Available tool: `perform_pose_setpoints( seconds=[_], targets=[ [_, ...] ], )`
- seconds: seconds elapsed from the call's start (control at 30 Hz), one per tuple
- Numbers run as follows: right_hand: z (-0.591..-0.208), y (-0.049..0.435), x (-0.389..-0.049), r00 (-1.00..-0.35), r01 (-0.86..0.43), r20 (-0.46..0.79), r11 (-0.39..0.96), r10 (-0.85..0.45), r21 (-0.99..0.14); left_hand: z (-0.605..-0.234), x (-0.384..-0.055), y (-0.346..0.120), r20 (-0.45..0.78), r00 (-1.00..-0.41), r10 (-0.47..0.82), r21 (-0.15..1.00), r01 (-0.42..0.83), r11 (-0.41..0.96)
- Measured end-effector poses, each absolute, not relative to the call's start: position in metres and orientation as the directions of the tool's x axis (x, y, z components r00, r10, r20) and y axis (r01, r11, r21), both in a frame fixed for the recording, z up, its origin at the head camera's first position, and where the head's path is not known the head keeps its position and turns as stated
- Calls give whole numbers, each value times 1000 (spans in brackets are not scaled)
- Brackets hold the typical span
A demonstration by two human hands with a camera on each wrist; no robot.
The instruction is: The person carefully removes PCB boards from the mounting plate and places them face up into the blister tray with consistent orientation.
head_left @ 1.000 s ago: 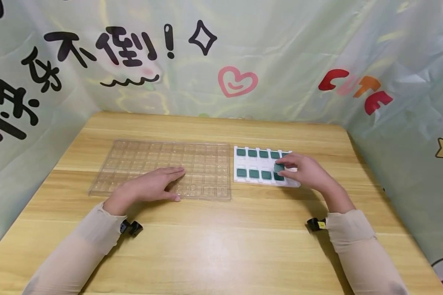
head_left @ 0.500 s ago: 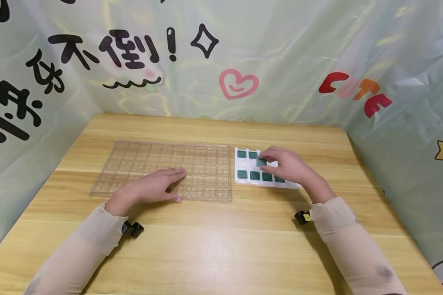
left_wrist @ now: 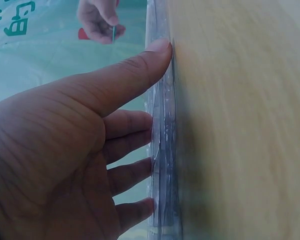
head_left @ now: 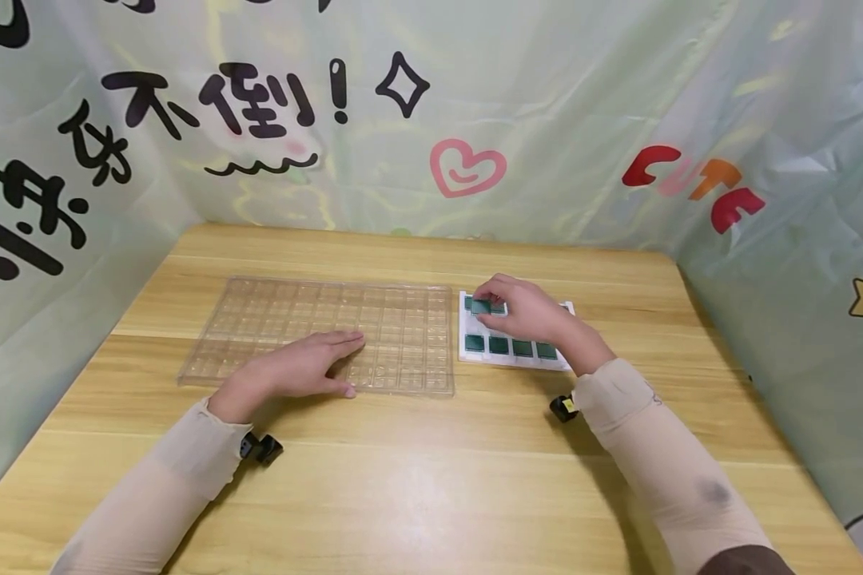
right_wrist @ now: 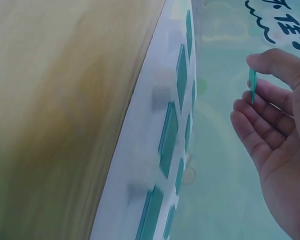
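Observation:
My right hand [head_left: 528,310] pinches a small green circuit board [right_wrist: 252,82] between thumb and fingers, above the far left part of a white tray [head_left: 467,325]. In the right wrist view the board stands edge-on, apart from the tray. Several similar green boards [head_left: 499,346] sit in two rows there, some of the far row hidden behind the hand. My left hand [head_left: 298,366] rests on a clear plastic tray [head_left: 403,339] divided into many small compartments. Its fingers lie straight on the surface, and the thumb [left_wrist: 157,50] touches the near edge.
Both trays lie side by side on a wooden table [head_left: 417,479], with a narrow gap between them. A printed cloth backdrop [head_left: 561,120] rises behind the table and along its sides. Each wrist carries a small black camera [head_left: 262,450] just over the table.
My right hand has moved left over the white tray, carrying the pinched circuit board from its right part to its left end. My left hand stays on the clear tray.

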State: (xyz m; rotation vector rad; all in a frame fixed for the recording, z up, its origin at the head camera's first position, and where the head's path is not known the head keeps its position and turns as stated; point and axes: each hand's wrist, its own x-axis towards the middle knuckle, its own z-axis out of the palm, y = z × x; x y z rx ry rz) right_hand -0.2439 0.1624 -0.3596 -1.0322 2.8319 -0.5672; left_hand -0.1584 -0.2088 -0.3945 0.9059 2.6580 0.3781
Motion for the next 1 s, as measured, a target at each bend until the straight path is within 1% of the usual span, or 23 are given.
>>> perform_pose_setpoints(
  seconds=[0.17, 0.3, 0.6, 0.87, 1.0],
  targets=[
    [-360, 148, -256, -766, -612, 51, 703, -641, -361, -394, -158, -208, -213, -757, 618, 342, 535, 773],
    [-361, 137, -264, -773, -599, 18, 719, -635, -352, -394, -158, -208, -218, -759, 614, 347, 528, 775],
    [-365, 113, -280, -780, -574, -5, 719, -625, -392, -395, -158, -210, -214, -760, 614, 347, 529, 775],
    [-370, 99, -287, -796, -544, -29, 737, -604, -401, -396, -159, -207, -224, -758, 613, 341, 528, 778],
    [-375, 93, -290, -790, -548, -41, 734, -612, -401, -394, -160, -207, -226, -756, 614, 344, 528, 776]
  ],
)
